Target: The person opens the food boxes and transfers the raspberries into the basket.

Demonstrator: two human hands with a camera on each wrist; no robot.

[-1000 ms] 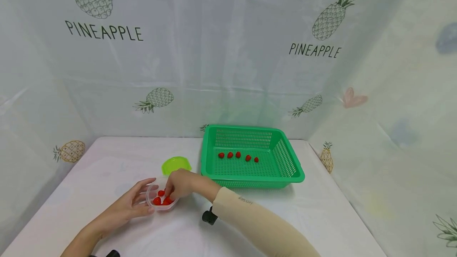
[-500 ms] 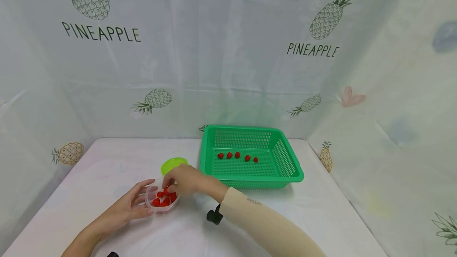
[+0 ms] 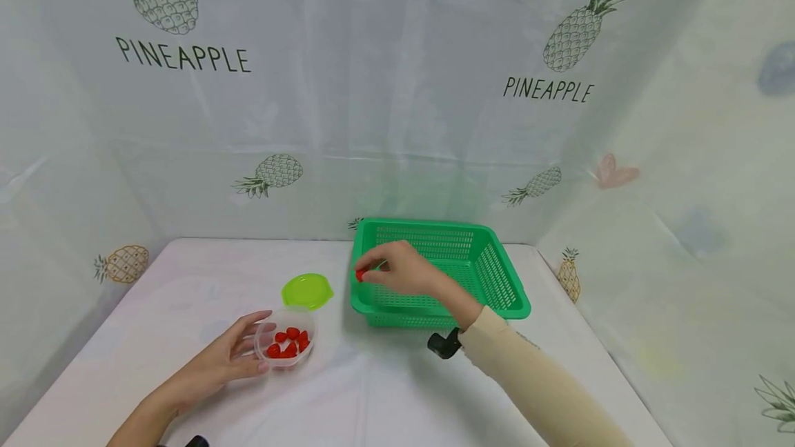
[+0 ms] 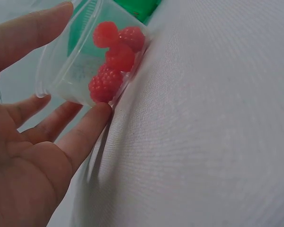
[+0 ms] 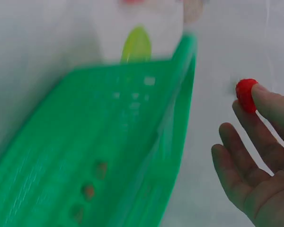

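My right hand (image 3: 400,269) pinches a red raspberry (image 3: 360,275) between thumb and fingertips, over the left rim of the green basket (image 3: 508,285). In the right wrist view the raspberry (image 5: 246,94) sits at the thumb tip, the other fingers spread below. My left hand (image 3: 217,363) holds a clear plastic container (image 3: 312,328) on its left side. Several raspberries (image 4: 105,84) lie on the container's bottom in the left wrist view, with the thumb at its rim and fingers against its wall. Blurred berries (image 5: 88,190) lie in the basket, hidden behind my right hand in the head view.
A lime-green lid (image 3: 307,292) lies on the white-covered table (image 3: 205,281) just behind the container, left of the basket. Plastic sheeting printed with pineapples (image 3: 373,88) hangs behind the table and at both sides.
My right hand has lifted a raspberry out of the container and moved right and away from me, over the basket's left rim. The left hand stays at the container.
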